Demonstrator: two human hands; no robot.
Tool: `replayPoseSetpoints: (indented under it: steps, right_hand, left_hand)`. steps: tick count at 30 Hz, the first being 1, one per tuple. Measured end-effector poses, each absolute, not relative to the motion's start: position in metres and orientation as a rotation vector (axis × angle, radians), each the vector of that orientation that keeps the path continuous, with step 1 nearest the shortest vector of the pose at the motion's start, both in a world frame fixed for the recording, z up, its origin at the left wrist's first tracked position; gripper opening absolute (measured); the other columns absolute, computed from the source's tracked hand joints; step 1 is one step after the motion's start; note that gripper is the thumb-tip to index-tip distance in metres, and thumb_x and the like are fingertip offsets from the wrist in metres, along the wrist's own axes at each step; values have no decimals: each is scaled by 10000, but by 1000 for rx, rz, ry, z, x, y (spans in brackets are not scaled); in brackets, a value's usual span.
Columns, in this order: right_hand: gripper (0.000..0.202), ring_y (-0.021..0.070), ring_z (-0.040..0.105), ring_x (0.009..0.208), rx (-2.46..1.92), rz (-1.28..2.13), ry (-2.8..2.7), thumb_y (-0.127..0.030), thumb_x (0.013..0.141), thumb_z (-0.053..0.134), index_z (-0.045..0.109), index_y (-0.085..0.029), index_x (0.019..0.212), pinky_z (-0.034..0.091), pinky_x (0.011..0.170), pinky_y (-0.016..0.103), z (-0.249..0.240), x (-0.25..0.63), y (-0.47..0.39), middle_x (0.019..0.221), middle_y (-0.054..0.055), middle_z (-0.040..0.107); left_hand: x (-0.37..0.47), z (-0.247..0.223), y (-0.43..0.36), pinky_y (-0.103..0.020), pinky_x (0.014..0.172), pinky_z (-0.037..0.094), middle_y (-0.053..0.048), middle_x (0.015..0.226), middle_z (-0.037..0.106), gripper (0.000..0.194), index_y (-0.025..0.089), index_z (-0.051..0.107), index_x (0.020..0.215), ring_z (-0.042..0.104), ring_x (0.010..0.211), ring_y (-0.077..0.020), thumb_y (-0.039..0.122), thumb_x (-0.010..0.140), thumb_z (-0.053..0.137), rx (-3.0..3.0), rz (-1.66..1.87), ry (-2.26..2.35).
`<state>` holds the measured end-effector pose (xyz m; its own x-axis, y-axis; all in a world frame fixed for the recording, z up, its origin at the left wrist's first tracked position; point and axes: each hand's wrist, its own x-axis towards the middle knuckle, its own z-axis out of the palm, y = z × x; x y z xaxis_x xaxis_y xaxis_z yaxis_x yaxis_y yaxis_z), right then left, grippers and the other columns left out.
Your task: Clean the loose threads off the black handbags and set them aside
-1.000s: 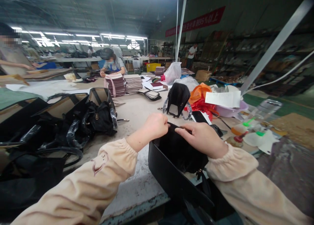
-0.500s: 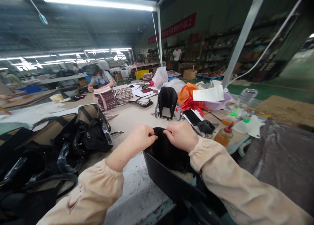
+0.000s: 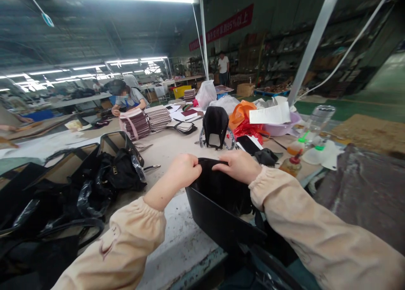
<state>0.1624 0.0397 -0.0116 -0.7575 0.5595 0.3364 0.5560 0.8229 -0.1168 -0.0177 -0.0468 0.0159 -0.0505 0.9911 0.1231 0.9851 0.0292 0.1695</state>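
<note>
open lane here, bare bench (image 3: 172,143) running between the left hand (image 3: 183,169) and the heaped black bags (image 3: 125,172), with a strap (image 3: 154,166) poking in! straight past the right hand (image 3: 237,165), the standing bag (image 3: 215,122) blocks the way, while the phone (image 3: 248,145) and squat bottle (image 3: 291,166) crowd the right side.

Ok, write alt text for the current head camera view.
An open black bag has its far end in the grip of a person's left hand and right hand. More black bags lie at left on the worktable; another black bag stands ahead.
</note>
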Motion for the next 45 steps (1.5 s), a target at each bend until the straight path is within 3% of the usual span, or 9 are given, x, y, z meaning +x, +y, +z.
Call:
replayPoseSetpoints:
  steps: [7,9,13,17,20,29,33,38,45]
  right_hand:
    - [322,142,583,667,-829,356,-2706,-441,862,497,718,-211,819,360,611,237,-4,186,43,712,5,683]
    - [327,138,563,635,-837,393,-2711,-404,871,482,710,-196,761,352,596,238,-3,190,43,657,-4,659]
    - [358,125,523,598,-805,332,-2712,-363,880,470,657,-177,638,340,590,235,-3,192,42,601,-8,611]
    - [359,119,517,593,-798,245,-2718,-358,884,472,642,-182,621,334,587,229,-4,189,41,614,-3,617]
    - [373,127,533,598,-870,153,-2719,-377,888,463,649,-187,626,335,587,237,-4,188,39,626,13,635]
    - [338,168,630,770,-939,137,-2642,-468,854,493,697,-240,997,382,646,247,10,175,21,844,26,717]
    - [390,176,630,768,-987,70,-2653,-506,874,452,722,-228,831,364,631,259,8,153,18,798,44,716]
    - [365,176,633,797,-982,-11,-2671,-476,888,447,724,-240,861,355,631,268,1,142,20,859,36,723]
    - [399,167,631,758,-965,-67,-2651,-471,896,429,700,-223,740,337,612,272,-2,142,22,769,23,709]
  left_hand:
    - [-20,13,-46,-263,505,263,-12,508,539,251,167,620,565,408,498,-121,275,737,472,2118,380,2244]
    - [-20,12,-45,-261,503,263,-7,498,531,247,168,623,570,407,493,-118,281,735,478,2099,383,2240]
    - [-20,12,-45,-258,502,258,3,489,514,267,169,607,564,396,485,-111,316,750,486,2073,394,2202]
    - [-25,10,-50,-254,505,262,12,480,489,418,172,570,524,385,486,-104,484,789,489,2091,467,2146]
    - [-28,9,-52,-253,521,273,10,505,502,419,170,571,521,406,511,-104,462,809,487,2128,512,2110]
    - [-22,15,-52,-271,526,252,-10,524,540,354,172,620,556,413,507,-120,370,809,473,2111,410,2206]
    - [-23,15,-51,-278,523,240,-27,542,565,369,170,650,585,421,506,-128,387,815,459,2128,370,2243]
    - [-23,14,-50,-276,510,223,-32,547,572,399,167,659,590,415,499,-123,399,827,439,2141,357,2251]
    - [-22,12,-46,-279,500,207,-32,533,576,412,170,688,620,404,485,-123,419,834,437,2122,363,2308]
